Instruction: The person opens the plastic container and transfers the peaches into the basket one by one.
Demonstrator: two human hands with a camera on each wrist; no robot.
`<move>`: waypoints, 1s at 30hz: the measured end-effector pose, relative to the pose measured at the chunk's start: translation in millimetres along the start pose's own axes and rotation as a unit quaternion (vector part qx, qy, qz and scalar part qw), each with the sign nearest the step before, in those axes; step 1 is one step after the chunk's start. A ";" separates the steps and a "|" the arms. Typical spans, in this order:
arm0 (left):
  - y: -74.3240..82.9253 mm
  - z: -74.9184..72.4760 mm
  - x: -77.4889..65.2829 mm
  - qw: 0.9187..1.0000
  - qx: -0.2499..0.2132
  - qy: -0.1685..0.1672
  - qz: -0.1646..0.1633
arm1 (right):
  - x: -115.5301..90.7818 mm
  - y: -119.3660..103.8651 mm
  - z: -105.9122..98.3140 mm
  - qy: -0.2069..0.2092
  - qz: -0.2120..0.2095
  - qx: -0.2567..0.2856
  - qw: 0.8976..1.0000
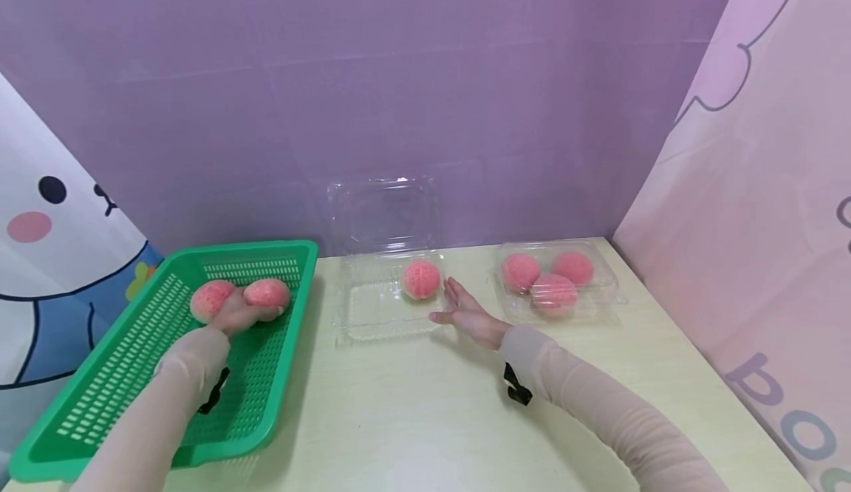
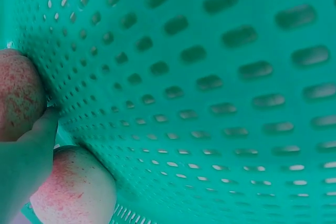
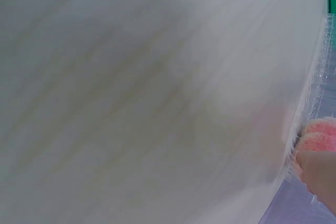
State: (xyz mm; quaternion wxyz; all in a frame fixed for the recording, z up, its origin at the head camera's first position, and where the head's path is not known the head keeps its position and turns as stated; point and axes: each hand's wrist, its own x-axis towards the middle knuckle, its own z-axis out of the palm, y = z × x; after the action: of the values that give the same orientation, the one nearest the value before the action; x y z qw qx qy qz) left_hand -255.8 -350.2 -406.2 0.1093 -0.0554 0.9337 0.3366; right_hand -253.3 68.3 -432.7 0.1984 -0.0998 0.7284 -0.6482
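Two pink peaches lie at the far end of the green basket [image 1: 302,307]. My left hand [image 1: 233,315] reaches between them, its thumb along the near side of the right peach [image 1: 267,292] and its fingers partly hidden behind. Against its other side is the left peach [image 1: 211,298]; the left wrist view shows the thumb [image 2: 44,129] between both fruits. A clear plastic clamshell box [image 1: 372,307], lid raised, holds one peach [image 1: 421,279] in its back right corner. At that box's right edge is my right hand [image 1: 470,315], fingers extended and thumb apart.
A second clear clamshell [image 1: 608,285], lid down over three peaches, stands at the back right of the pale table [image 1: 399,411]. Behind the table hangs a purple cloth [image 1: 412,93]. Printed cloths flank both sides.
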 end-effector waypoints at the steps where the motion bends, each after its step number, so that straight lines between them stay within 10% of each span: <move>1: 0.4 -0.2 -0.5 1.000 -0.003 -0.002 -0.002 | -0.1 -0.1 0.0 0.000 0.000 0.000 1.000; 30: -3.1 -13.8 -28.4 0.999 -0.013 -0.036 0.029 | 2.0 2.2 -1.6 -0.004 0.001 0.000 1.000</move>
State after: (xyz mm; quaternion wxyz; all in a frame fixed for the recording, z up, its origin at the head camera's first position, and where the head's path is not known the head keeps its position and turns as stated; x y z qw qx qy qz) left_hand -230.1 -360.6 -390.9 0.1328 -0.0177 0.9259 0.3532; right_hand -255.6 69.2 -435.1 0.2022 -0.1019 0.7279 -0.6472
